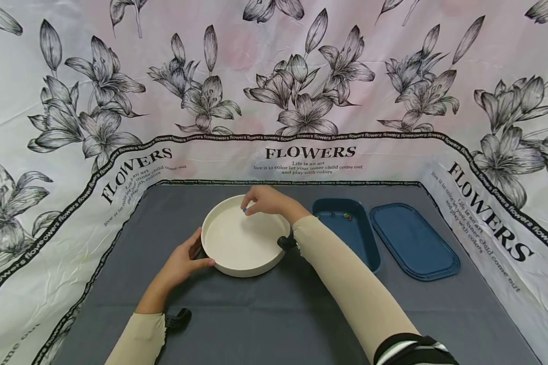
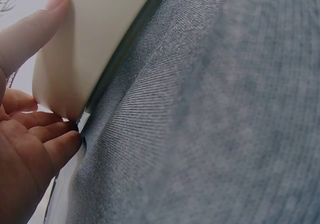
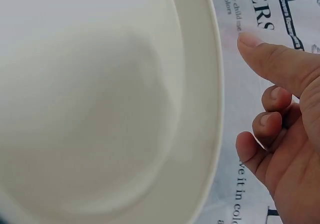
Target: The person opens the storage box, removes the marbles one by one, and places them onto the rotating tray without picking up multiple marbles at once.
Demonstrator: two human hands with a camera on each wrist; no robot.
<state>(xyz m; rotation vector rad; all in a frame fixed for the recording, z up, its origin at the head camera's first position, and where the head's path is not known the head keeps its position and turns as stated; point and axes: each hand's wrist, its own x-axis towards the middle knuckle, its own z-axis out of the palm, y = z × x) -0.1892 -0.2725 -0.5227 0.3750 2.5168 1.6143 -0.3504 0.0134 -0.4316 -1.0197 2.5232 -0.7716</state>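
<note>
A round cream tray [image 1: 244,241] with a low wall stands on the grey cloth. My left hand [image 1: 179,266] grips its left side; in the left wrist view the thumb [image 2: 37,31] lies against the wall while the other fingers reach its lower edge. Over the far part of the tray, my right hand [image 1: 269,200] pinches a small blue bead-like piece [image 1: 244,209] at its fingertips. That piece is hidden in the right wrist view, where curled fingers [image 3: 267,126] show beyond the tray's rim.
Right of the tray stands a dark blue box [image 1: 369,243] with several tiny coloured pieces [image 1: 347,216] in it, partly covered by the right sleeve. Its blue lid [image 1: 415,243] lies farther right. A flower-printed cloth [image 1: 310,157] rises behind.
</note>
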